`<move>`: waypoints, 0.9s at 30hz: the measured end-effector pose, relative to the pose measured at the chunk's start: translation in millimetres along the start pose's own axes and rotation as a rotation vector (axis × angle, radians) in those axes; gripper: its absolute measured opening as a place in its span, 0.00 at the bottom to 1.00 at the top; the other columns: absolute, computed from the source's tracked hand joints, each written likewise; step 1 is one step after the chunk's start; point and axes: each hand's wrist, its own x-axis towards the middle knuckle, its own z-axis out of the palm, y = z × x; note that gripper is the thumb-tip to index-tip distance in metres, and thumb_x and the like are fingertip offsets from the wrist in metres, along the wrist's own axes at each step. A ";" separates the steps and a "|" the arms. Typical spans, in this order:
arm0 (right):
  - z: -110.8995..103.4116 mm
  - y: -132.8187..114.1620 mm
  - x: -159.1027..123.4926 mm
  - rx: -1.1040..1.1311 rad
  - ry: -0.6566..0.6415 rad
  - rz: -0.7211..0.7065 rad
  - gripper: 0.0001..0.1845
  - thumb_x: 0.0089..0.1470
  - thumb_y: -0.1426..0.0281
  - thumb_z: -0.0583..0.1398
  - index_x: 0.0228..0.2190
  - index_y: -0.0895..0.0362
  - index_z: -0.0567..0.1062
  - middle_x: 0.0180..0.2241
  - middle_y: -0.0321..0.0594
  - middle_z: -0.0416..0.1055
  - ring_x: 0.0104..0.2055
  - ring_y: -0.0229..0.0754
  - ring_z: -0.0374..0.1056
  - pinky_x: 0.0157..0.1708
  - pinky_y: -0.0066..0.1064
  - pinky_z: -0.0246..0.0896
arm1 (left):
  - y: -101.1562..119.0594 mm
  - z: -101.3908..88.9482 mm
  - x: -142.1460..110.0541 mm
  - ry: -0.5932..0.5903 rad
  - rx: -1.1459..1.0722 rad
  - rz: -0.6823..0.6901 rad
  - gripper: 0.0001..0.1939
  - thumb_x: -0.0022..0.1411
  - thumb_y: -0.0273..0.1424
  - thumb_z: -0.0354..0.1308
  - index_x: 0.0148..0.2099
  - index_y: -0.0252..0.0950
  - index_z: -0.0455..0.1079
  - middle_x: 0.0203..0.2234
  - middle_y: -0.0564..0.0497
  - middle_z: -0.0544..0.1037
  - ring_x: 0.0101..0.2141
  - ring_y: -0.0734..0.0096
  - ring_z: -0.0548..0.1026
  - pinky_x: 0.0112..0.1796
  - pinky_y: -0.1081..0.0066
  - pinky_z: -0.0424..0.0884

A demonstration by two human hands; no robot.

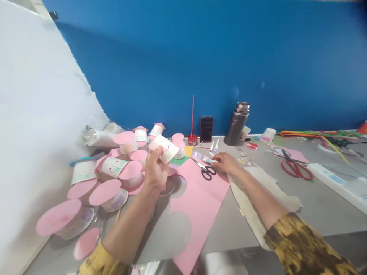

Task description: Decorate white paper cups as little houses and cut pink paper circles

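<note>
My left hand (157, 170) is closed around a white paper cup (165, 149), which it holds tilted above the table. Small red marks dot the cup's side. To the right, my right hand (228, 163) has its fingers closed on the end of a small white and blue tube (208, 160). Just in front of that tube lie black-handled scissors (205, 169), resting on a pink sheet of paper (200, 198) with round pieces cut out. Several paper cups with pink paper discs (105, 192) crowd the table left of my left hand.
A dark flask (237, 124), a phone (206, 129) and a red tin (192, 140) with a red stick stand along the blue wall. Red-handled scissors (296, 170), a cloth (258, 187) and a white power strip (338, 187) lie at the right.
</note>
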 end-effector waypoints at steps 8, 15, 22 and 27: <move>-8.5 -35.5 -2.9 -0.187 0.024 -0.127 0.14 0.61 0.69 0.56 0.30 0.57 0.81 0.33 0.43 0.79 0.36 0.44 0.72 0.36 0.31 0.60 | 66.6 3.3 -7.1 0.035 0.061 0.028 0.11 0.54 0.33 0.67 0.40 0.36 0.74 0.39 0.49 0.81 0.45 0.59 0.78 0.45 0.60 0.78; 30.8 -124.3 -5.6 -0.360 -0.124 -0.492 0.12 0.65 0.68 0.58 0.33 0.57 0.81 0.37 0.49 0.77 0.44 0.49 0.68 0.38 0.35 0.57 | 72.2 -36.1 -40.4 0.100 0.121 -0.076 0.16 0.52 0.32 0.70 0.44 0.38 0.75 0.39 0.50 0.82 0.46 0.60 0.79 0.47 0.61 0.77; 56.4 -145.0 7.6 -0.433 -0.190 -0.587 0.15 0.67 0.67 0.56 0.35 0.61 0.80 0.38 0.53 0.75 0.43 0.50 0.68 0.35 0.35 0.55 | 64.3 -80.8 -55.6 0.019 0.248 -0.203 0.17 0.52 0.36 0.72 0.42 0.36 0.74 0.35 0.51 0.81 0.41 0.64 0.79 0.42 0.68 0.75; 64.2 -153.7 11.2 -0.337 -0.153 -0.500 0.12 0.64 0.69 0.58 0.32 0.59 0.80 0.38 0.51 0.77 0.44 0.49 0.70 0.35 0.35 0.56 | 60.4 -90.8 -61.2 -0.081 0.396 -0.235 0.19 0.53 0.39 0.71 0.44 0.35 0.75 0.35 0.48 0.82 0.38 0.62 0.79 0.39 0.67 0.73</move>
